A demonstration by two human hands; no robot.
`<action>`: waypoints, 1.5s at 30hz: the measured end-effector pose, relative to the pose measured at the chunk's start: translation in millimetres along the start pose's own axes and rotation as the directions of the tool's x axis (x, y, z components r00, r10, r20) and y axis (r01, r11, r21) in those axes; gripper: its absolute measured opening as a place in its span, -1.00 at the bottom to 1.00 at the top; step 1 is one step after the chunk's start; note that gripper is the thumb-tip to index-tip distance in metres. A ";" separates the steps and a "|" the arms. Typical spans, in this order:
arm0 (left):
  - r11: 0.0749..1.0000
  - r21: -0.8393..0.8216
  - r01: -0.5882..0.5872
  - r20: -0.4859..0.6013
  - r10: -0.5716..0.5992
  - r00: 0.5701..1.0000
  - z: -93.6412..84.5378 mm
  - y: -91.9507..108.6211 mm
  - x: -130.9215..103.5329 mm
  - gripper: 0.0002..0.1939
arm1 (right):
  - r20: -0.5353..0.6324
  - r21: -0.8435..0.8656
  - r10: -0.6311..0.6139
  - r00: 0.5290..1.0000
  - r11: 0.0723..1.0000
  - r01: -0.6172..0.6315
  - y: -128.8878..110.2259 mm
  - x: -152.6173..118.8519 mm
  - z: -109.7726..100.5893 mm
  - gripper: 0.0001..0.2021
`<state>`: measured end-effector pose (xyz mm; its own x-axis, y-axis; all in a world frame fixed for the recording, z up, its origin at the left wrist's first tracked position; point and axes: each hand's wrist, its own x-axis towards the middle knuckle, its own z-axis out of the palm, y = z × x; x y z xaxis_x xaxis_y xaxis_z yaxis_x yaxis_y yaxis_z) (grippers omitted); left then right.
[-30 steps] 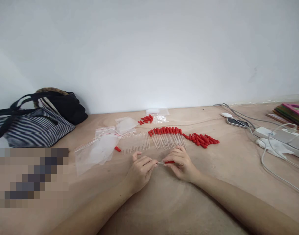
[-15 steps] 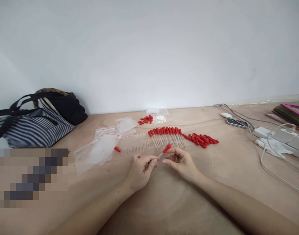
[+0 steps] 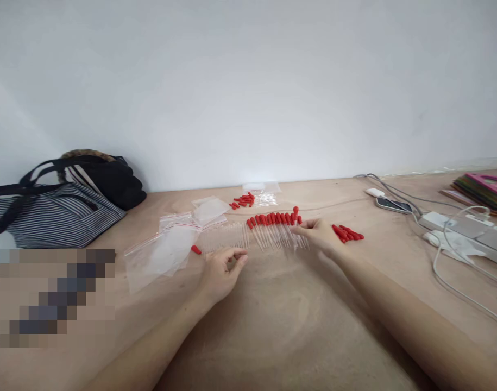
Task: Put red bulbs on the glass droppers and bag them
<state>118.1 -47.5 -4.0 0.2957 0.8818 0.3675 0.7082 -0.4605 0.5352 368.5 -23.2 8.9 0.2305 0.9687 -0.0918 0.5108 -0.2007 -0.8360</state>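
Note:
My right hand (image 3: 315, 232) pinches a glass dropper with a red bulb (image 3: 296, 210), held upright over the right end of a row of red-capped droppers (image 3: 272, 219). My left hand (image 3: 227, 270) has its thumb and fingers apart and holds nothing. It is nearest to a row of clear tubes without bulbs (image 3: 224, 237). One loose red bulb (image 3: 196, 249) lies left of those tubes. Red bulbs in a pile (image 3: 348, 233) lie right of my right hand, which hides part of the pile.
Clear zip bags (image 3: 162, 252) lie at the left, beside a striped bag (image 3: 64, 214). Small red bulbs (image 3: 243, 200) and thin clear tubes (image 3: 268, 200) are at the back. On the right are a phone (image 3: 394, 205), cables, a power strip (image 3: 468, 225) and coloured sheets (image 3: 482, 190).
My right hand has moved right and away from me, now with the dropper that my left hand held. My left hand has let go and shifted left.

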 end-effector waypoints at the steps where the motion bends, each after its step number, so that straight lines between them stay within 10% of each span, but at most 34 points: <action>1: 0.998 0.037 0.049 -0.005 -0.049 0.999 -3.5 -5.3 3.1 -0.81 | -0.017 -0.071 0.037 0.999 0.997 -0.038 2.7 11.2 -9.4 -0.69; 8: 0.858 0.387 0.338 -0.015 -0.360 0.933 -31.7 -33.3 17.3 -0.84 | -0.059 -0.361 0.157 0.986 0.917 -0.168 9.4 49.3 -27.6 -0.71; 17: 0.723 0.560 0.404 -0.067 -0.447 0.892 -53.0 -47.5 21.1 -0.80 | -0.085 -0.541 0.194 0.977 0.814 -0.209 3.7 54.4 -18.4 -0.70; 28: 0.618 0.665 0.420 -0.109 -0.476 0.873 -52.5 -50.4 37.3 -0.64 | -0.173 -0.556 0.065 0.983 0.818 -0.151 9.8 24.0 -35.2 -0.67; 40: 0.563 0.624 0.542 0.000 -0.693 0.721 -53.3 -71.3 71.3 -0.62 | -0.204 -0.636 0.021 0.979 0.757 -0.149 35.5 -2.8 -62.9 -0.71; 45: 0.589 0.577 0.565 -0.002 -0.691 0.723 -53.1 -77.3 76.3 -0.64 | -0.221 -0.673 0.005 0.975 0.723 -0.157 36.5 1.7 -59.1 -0.72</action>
<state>51.9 50.0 23.1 -0.2771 0.9553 -0.1029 0.9545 0.2860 0.0845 436.5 -37.4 10.2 0.4108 0.9114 0.0258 0.8905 -0.3950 -0.2259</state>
